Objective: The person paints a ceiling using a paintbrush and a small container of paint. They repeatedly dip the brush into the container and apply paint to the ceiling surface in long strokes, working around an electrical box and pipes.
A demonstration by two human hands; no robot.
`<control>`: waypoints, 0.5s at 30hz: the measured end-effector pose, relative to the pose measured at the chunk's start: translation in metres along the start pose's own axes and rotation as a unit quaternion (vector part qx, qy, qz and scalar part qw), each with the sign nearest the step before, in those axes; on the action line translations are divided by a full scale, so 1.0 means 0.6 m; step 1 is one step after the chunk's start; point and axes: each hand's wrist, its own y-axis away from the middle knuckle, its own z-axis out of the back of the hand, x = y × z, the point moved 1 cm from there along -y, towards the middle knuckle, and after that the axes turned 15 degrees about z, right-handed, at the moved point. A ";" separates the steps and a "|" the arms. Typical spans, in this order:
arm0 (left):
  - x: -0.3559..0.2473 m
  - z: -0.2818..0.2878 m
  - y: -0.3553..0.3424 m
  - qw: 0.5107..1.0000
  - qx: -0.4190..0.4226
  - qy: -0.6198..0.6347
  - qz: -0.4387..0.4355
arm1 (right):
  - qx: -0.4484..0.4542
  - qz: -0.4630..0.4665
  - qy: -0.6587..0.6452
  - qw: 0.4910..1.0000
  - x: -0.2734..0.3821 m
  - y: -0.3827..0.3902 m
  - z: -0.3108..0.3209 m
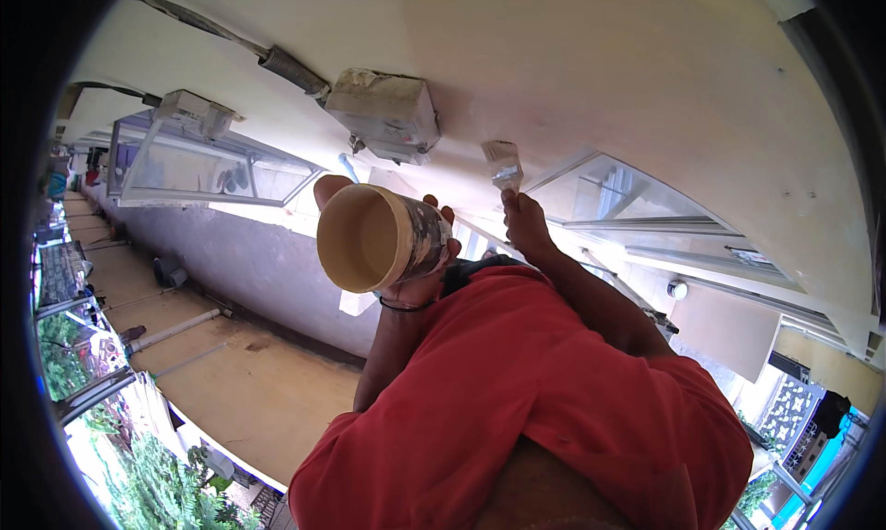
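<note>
Your red shirt (526, 373) lies nearest to the camera, under the grey box (380, 114) that is fixed on the cream wall (628, 59). Your left hand (420, 276) is wrapped around a round container (365, 239), holding it below the box, with a visible gap between its rim and the box's lower edge. The container is tilted, so its open mouth faces you. Your right hand (526, 223) grips narrowly the handle of a flat brush (503, 163), to the right of the box and a little lower. Its bristles point up toward the wall; whether they touch it, I cannot say surely from this angle. The wall spreads wide to the right of the box, giving room for your brush. One framed window (217, 165) edges the space left of the box; another window (637, 193) stands lower right of it, beside your right hand.
</note>
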 end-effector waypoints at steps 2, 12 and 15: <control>-0.005 0.003 0.008 1.000 0.008 -0.005 -0.003 | 0.067 -0.078 -0.034 0.994 0.002 0.022 0.013; 0.002 -0.010 0.006 1.000 -0.028 0.005 0.007 | -0.106 0.318 0.056 0.940 0.177 -0.040 0.035; 0.000 0.000 0.007 1.000 -0.024 -0.012 0.001 | -0.045 0.227 0.181 0.956 0.093 -0.046 -0.008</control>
